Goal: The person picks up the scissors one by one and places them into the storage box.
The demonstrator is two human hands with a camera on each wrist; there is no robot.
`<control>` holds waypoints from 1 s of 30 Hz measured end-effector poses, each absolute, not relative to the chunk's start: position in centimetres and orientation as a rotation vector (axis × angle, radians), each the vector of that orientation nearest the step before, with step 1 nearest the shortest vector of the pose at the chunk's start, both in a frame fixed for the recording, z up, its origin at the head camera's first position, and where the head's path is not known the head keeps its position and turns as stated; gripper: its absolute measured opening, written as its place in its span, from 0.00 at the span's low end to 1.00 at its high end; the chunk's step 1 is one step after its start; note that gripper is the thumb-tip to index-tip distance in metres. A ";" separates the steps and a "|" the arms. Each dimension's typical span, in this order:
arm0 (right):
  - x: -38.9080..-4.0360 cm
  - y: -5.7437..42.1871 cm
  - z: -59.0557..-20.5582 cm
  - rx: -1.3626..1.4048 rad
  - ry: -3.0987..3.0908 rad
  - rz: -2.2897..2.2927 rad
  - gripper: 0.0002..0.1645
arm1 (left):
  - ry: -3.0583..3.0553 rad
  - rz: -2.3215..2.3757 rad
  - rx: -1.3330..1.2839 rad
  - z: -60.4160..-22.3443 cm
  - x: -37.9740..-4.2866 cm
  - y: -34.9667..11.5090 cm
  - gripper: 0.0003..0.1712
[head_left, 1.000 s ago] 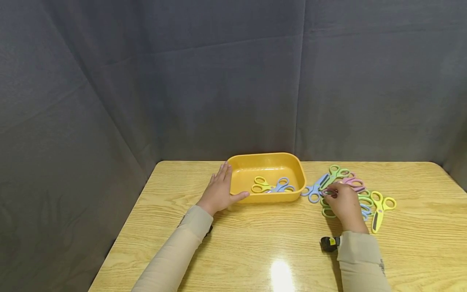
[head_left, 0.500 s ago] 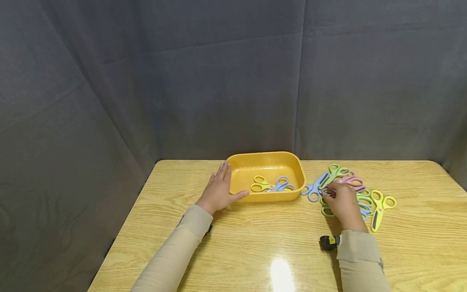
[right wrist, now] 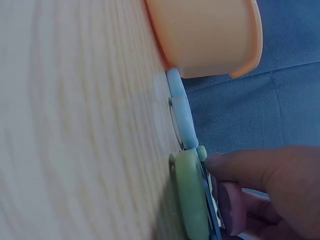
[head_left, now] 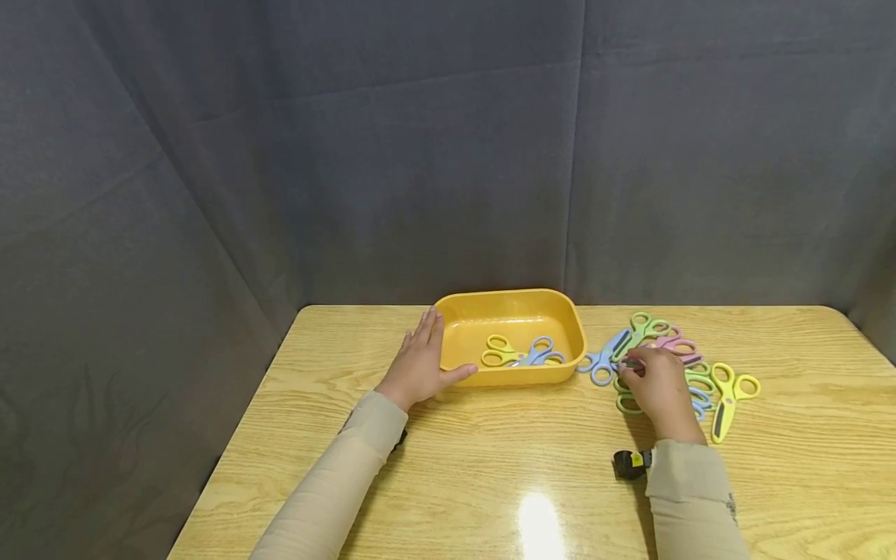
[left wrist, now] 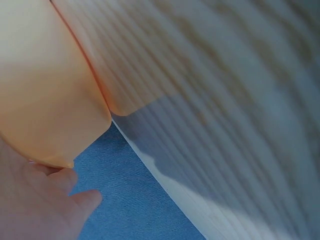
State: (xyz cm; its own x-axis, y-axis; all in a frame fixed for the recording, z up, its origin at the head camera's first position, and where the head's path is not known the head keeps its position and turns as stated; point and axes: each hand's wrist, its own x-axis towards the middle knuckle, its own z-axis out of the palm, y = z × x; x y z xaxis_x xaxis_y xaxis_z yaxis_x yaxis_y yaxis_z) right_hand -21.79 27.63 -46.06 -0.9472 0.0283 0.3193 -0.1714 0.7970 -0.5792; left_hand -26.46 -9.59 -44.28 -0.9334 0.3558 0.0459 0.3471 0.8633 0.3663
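In the head view my left hand (head_left: 416, 365) lies against the left end of a yellow plastic bin (head_left: 518, 377), fingers straight along its side and thumb across the front wall. Inside the bin are yellow scissors (head_left: 498, 354) and blue scissors (head_left: 542, 354). My right hand (head_left: 661, 393) reaches into a heap of children's scissors to the right. Its thumb and fingers pinch pink scissors, whose handle (right wrist: 232, 207) shows in the right wrist view, while the blades are mostly hidden. Green scissors (right wrist: 192, 200) lie right beneath these fingers.
Around the right hand lie blue scissors (head_left: 607, 358) close to the bin, green scissors (head_left: 651, 327), more pink scissors (head_left: 677, 344) and yellow scissors (head_left: 728, 393). A wooden table (head_left: 490, 459) carries everything, with a grey curtain (head_left: 434, 194) behind its far edge.
Both hands stay nearly where they were. The pink handle at the right fingertips has tilted slightly and shows less of its loop in the head view.
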 end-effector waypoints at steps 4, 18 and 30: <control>-21.8 27.6 -46.0 0.100 -2.658 0.911 0.14 | 3.015 0.588 0.569 -44.3 -26.5 -9.6 0.66; -21.8 27.0 -45.6 0.105 -2.606 0.885 0.14 | 3.010 0.577 0.564 -44.1 -26.5 -9.5 0.66; -21.5 25.9 -44.6 0.073 -2.598 0.886 0.16 | 3.008 0.573 0.568 -44.1 -26.5 -9.6 0.67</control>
